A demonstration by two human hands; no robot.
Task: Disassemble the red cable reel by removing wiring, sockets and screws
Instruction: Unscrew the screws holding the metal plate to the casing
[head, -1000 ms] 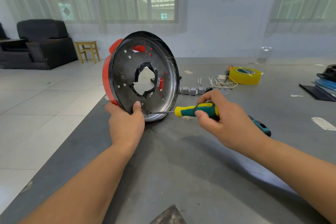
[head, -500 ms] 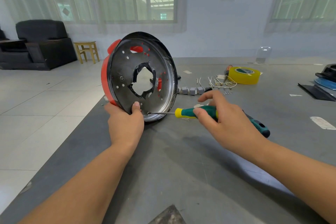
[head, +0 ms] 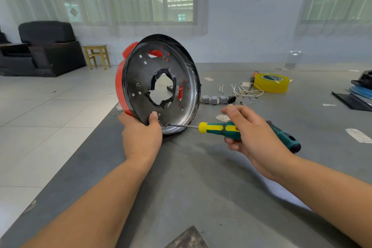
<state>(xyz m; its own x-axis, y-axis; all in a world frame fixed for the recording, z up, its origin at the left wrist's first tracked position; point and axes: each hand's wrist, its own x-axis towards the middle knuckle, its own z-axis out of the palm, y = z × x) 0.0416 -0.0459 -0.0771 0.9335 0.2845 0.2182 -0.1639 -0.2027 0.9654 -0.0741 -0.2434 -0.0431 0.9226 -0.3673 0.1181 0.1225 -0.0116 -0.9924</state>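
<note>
The cable reel [head: 159,84], a round dark metal disc backed by a red shell with a jagged centre hole, stands on edge on the grey table [head: 201,187]. My left hand [head: 141,135] grips its lower rim, thumb on the metal face. My right hand [head: 253,137] holds a green and yellow screwdriver [head: 219,128] by the handle, fingers partly lifted. Its tip touches a screw [head: 167,124] low on the disc.
Behind the reel lie three grey socket parts [head: 214,99], loose white wires [head: 241,89], small screws [head: 253,102] and a yellow tape roll [head: 271,82]. Black and blue parts [head: 360,90] sit at the right edge. The table's left edge drops to tiled floor.
My right hand's fingers shifted around the screwdriver handle, index finger lifting, as the handle turns. The reel and my left hand stay put.
</note>
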